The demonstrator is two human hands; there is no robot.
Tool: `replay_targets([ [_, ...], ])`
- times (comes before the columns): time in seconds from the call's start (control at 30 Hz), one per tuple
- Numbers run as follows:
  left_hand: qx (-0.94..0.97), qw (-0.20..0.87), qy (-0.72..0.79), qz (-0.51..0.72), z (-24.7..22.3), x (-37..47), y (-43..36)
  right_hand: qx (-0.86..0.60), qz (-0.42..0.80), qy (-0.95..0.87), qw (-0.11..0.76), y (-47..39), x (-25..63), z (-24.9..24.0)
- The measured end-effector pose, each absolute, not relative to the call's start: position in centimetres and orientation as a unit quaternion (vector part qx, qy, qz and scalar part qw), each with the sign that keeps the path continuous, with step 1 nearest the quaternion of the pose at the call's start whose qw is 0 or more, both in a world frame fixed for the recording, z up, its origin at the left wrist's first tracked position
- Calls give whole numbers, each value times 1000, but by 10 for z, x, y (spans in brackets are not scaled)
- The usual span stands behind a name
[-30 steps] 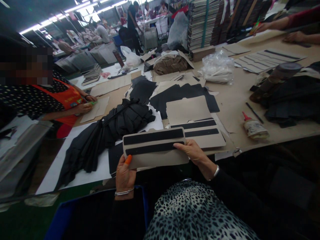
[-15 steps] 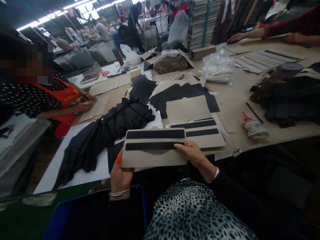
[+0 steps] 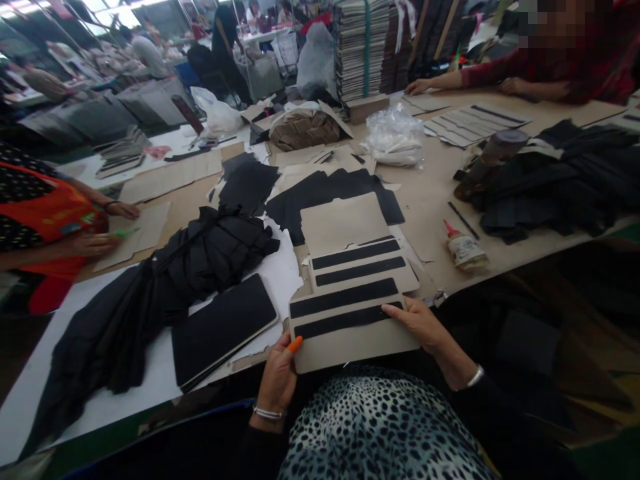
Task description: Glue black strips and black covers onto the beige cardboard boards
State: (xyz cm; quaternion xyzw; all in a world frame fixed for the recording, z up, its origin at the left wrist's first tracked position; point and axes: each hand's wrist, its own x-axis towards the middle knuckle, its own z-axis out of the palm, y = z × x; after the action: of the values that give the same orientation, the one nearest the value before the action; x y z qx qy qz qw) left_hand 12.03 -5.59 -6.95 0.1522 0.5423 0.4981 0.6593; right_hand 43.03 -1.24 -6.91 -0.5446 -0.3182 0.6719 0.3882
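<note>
A beige panel with two black strips (image 3: 357, 347) is held over the table's front edge. My left hand (image 3: 280, 377), with an orange cover on one finger, grips its left end. My right hand (image 3: 427, 327) pinches the right end, thumb on the lower strip. Just behind it lie similar striped panels (image 3: 360, 270) under a plain beige sheet (image 3: 345, 223). To the left, a stack of black panels (image 3: 225, 330) rests beside a heap of black strips (image 3: 200, 260).
A glue bottle with a red tip (image 3: 465, 250) and a thin black stick (image 3: 463, 220) lie at right, near a dark pile (image 3: 560, 180). Clear plastic bags (image 3: 395, 133) lie farther back. Other people's hands work at the left and back right.
The view has swung right, so the table's contents appear farther left. The held panel is lower and nearer the body, and the stack of black panels has come into fuller view.
</note>
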Motion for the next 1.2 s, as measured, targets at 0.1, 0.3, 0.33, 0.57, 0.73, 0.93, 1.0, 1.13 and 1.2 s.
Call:
replay_targets([
  [0.1,170,654,552,488,-64,125,-52,-552,662,-309,401,-17,433,-70],
  [0.3,170,641,554,504,-56,102,-71,-539,703,-291,361,-21,409,-76],
  [0.33,165,634,558,510,-56,93,-77,-531,717,-293,343,-21,402,-76],
  [0.57,34,459,544,702,-47,11,-92,-420,795,-313,305,-16,308,-67],
  [0.73,-89,392,451,797,-48,31,-103,-420,825,-218,309,-31,236,-83],
  [0.93,-181,509,462,703,-75,111,-129,-426,841,-241,231,-52,223,-100],
  [1.0,-203,525,465,683,-84,118,-132,-430,836,-267,210,-53,228,-100],
  [1.13,-189,518,521,651,-95,103,-138,-436,828,-304,177,-47,242,-98],
  [1.2,-159,517,554,633,-96,92,-145,-445,819,-318,173,-44,248,-97],
])
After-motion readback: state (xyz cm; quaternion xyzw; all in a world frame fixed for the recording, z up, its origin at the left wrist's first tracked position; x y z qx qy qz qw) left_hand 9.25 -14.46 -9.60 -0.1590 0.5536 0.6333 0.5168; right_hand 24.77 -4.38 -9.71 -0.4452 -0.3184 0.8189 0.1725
